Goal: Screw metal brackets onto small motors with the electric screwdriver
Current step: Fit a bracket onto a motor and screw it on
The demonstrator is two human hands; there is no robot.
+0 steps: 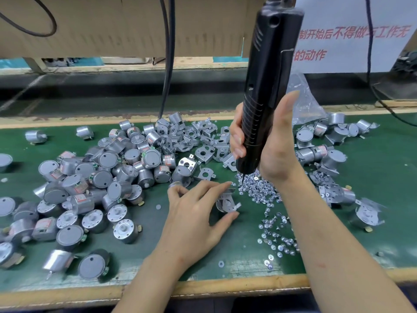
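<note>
- A left hand (pixel 196 218) lies low on a green bench (pixel 381 233), thumb and fingertips pinching a small motor (pixel 226 202); a bracket appears to sit on top of it, though blur hides the fit.
- The right hand (pixel 274 150) is wrapped around a black electric screwdriver (pixel 268 71), held nearly upright.
- Its bit touches a heap of screws (pixel 261 193), just beside the motor.
- Loose motors (pixel 106 175) are piled at left, and spare brackets (pixel 203 141) lie behind.
</note>
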